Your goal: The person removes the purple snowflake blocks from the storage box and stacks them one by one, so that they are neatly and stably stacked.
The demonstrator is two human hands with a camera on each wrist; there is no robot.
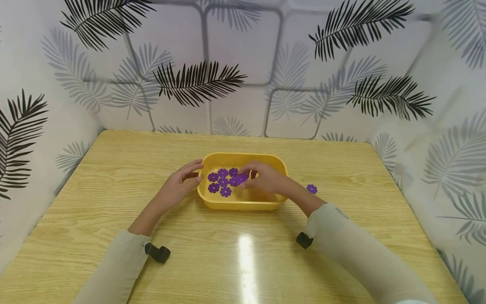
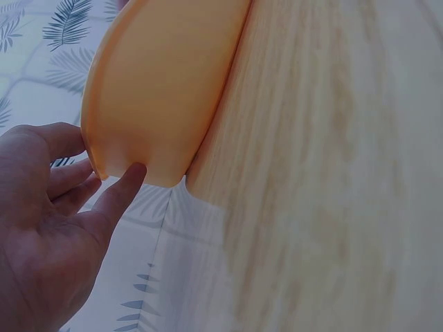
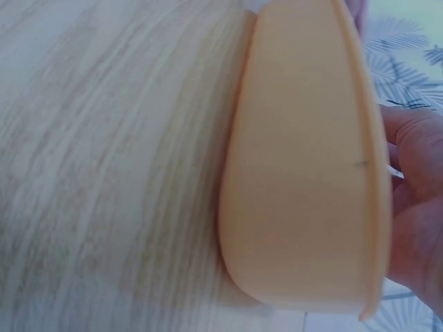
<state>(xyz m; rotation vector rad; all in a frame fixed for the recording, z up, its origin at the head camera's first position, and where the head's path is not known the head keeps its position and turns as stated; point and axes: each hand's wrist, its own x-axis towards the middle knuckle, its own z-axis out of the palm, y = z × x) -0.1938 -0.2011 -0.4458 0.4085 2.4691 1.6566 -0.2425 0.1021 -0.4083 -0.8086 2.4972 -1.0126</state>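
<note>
A yellow plastic bin (image 1: 243, 205) with rounded corners stands on the wooden table. In its left half lie several purple notched discs (image 1: 225, 191), flat and flower-like. At the bin's left end my left hand (image 1: 175, 189) holds the rim and wall between thumb and fingers; the left wrist view shows the thumb (image 2: 123, 194) against the outer wall. Reaching over the right side into the bin, my right hand (image 1: 265, 178) pinches a purple disc (image 1: 240, 180) above the others, slightly blurred. The bin's wall hides its fingertips in the right wrist view.
One more purple disc (image 1: 311, 188) lies on the table (image 1: 341, 169) right of the bin. A pale leaf-patterned covering (image 1: 243, 109) rises behind the table's far edge and along both sides.
</note>
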